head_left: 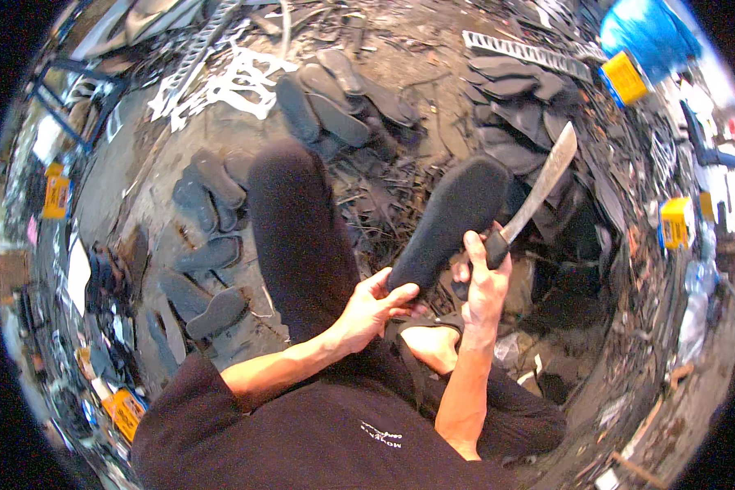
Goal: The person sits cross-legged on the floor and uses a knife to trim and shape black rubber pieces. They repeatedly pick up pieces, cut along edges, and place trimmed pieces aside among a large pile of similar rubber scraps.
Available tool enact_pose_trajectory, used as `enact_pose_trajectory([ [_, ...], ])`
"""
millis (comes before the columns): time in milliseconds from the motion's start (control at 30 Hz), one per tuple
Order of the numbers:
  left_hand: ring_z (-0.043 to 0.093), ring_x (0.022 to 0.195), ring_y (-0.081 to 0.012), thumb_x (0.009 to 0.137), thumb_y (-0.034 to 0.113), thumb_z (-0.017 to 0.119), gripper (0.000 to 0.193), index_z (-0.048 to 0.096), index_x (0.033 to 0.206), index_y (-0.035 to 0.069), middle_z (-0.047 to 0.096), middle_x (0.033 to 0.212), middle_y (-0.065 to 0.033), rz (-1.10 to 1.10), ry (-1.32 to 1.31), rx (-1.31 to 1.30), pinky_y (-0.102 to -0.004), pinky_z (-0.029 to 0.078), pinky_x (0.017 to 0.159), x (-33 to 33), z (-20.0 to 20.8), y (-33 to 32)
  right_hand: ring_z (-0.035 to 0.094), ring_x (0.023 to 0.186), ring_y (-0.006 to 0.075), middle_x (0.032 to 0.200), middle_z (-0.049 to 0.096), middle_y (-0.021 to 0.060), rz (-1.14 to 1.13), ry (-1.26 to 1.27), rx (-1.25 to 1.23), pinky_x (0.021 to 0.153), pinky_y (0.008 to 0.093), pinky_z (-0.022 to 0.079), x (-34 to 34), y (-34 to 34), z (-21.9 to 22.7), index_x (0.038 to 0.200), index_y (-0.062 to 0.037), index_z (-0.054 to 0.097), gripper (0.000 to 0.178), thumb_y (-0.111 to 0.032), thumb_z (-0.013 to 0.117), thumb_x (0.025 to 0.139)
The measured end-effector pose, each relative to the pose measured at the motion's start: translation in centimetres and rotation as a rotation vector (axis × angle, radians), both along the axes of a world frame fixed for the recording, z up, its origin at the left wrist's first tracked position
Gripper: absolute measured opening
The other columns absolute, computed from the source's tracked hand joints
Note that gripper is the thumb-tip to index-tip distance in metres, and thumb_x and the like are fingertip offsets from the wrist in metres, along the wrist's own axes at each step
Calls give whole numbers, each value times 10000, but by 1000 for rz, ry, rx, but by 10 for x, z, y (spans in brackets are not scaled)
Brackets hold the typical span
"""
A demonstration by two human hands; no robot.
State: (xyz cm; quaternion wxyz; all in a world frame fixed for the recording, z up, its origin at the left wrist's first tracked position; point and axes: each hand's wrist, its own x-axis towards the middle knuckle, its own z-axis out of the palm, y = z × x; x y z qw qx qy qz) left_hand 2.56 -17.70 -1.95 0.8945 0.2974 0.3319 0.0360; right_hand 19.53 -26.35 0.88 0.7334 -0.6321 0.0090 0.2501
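A long black shoe sole (452, 214) slants up and to the right in front of me. My left hand (376, 304) grips its near, narrower end, thumb on top. In my right hand (485, 282) is a knife (545, 186), its dark handle inside my closed fingers. The curved, worn blade points up and to the right, away from the sole's face. My right fingers lie close beside the sole's right edge; whether they touch it I cannot tell. My bent knee (290, 212) rises to the left of the sole.
Piles of dark soles lie at the far middle (335, 102), far right (518, 90) and left (212, 192). Thin black offcuts (376, 196) litter the ground between. White cut-out scrap (237, 86) is at the far left. A blue bundle (649, 37) and a yellow box (625, 79) stand far right.
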Motion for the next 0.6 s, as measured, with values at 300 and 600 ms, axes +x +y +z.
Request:
enact_pose_trajectory([
  [300,747,909,-149,1108,248,646,336,600,1375,51,732,1196,-57,-36,-85,-129,-320,630,845,2,-39,-16,538,615,81,956,665,-21,224,96,-258,524,252,420,-2,-32,-78,1218,-66,663,500,-368,892,893],
  [600,711,900,-135,1109,326,643,410,595,1432,77,739,1131,-41,-217,-67,56,-310,624,790,39,-45,-14,630,760,70,997,710,-18,197,175,-244,587,224,484,-12,-49,-45,1252,-53,696,456,-295,882,912],
])
